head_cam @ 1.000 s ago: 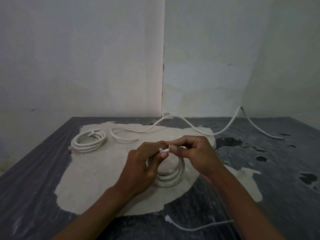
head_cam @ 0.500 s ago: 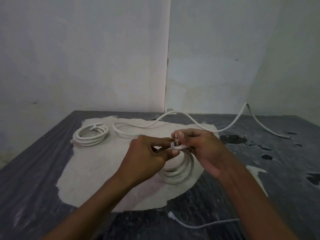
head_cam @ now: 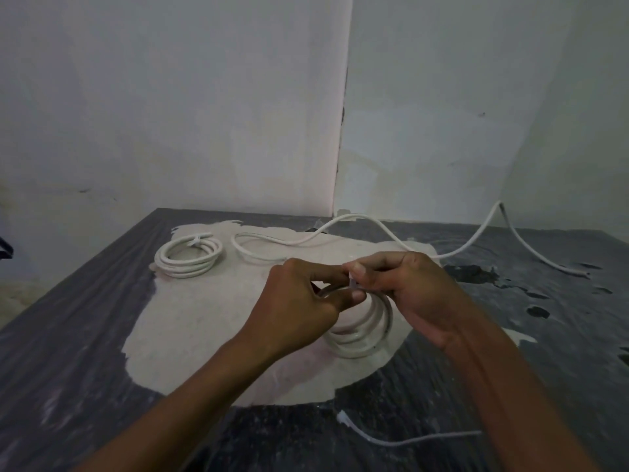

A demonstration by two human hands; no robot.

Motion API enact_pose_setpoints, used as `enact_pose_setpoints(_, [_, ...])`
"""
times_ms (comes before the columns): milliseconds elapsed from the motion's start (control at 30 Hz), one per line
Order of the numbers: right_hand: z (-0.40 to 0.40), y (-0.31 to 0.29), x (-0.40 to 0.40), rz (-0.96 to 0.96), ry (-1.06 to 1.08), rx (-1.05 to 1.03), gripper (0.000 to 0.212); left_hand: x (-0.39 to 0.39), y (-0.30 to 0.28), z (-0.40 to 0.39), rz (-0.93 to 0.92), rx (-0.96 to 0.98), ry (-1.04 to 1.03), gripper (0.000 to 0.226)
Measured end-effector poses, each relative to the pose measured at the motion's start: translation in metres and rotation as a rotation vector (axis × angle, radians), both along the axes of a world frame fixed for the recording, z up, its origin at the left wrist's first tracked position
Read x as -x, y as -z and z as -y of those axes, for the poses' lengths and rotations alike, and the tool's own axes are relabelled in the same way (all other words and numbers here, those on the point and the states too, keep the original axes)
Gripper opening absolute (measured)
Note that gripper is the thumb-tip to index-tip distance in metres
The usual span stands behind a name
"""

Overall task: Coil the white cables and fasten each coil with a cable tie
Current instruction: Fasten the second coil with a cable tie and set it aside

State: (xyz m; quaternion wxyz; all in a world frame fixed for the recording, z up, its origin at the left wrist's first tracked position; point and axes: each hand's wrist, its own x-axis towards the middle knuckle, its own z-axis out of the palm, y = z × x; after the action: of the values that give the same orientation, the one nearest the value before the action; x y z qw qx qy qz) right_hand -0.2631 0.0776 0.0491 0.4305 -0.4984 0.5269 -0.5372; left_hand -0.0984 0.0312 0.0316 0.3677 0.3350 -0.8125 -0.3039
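Both hands close together at the centre of the view, above the table [head_cam: 85, 352]: left hand [head_cam: 299, 311] at 9 o'clock of the coil in work [head_cam: 366, 330], fingers curled and pinching its top turns; right hand [head_cam: 413, 292] at 3 o'clock, thumb and forefinger pinching the small white cable tie [head_cam: 352, 284] that stands up between the two hands. Held so, most likely, to keep the turns bunched and stop them springing apart while the tie goes around; lower part of the coil resting on the pale patch [head_cam: 204, 335] of the table, probably to take its weight. Whether the tie tail has already passed its head, impossible to tell, too small and half hidden by fingers. Counted, white cable: one coil in the hands; one finished coil [head_cam: 189, 257] at 10 o'clock, well apart, already with a tie across its far side, put aside as done; one loose cable [head_cam: 340, 221] snaking from 11 o'clock along the back of the table to 2 o'clock, not yet coiled; one more thin white end [head_cam: 391, 437] at 5 o'clock, near the front edge, its further run hidden by the right forearm. Ties seen: two, one on each coil. Judged from this, one coil done, the second being fastened, at least one cable waiting.
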Motion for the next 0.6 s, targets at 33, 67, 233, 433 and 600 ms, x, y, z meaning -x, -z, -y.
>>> enact_pose_setpoints(33, [-0.001,0.000,0.001,-0.028,-0.008,0.014,0.023,0.000,0.001,0.000,-0.010,-0.002,-0.001,0.023])
enact_pose_setpoints(67, [-0.002,0.000,0.001,-0.066,-0.013,0.034,0.024,0.000,0.001,0.000,-0.019,-0.002,-0.002,0.023])
enact_pose_setpoints(233, [-0.010,-0.001,0.008,-0.167,-0.074,0.130,0.022,0.000,0.004,-0.004,-0.058,0.023,0.003,0.023])
enact_pose_setpoints(433, [-0.011,-0.002,0.014,-0.261,-0.123,0.171,0.019,0.005,0.016,-0.006,-0.130,0.265,0.021,0.023])
enact_pose_setpoints(600, [-0.016,-0.003,0.018,-0.365,-0.133,0.179,0.017,0.004,0.025,-0.002,-0.157,0.350,0.019,0.020])
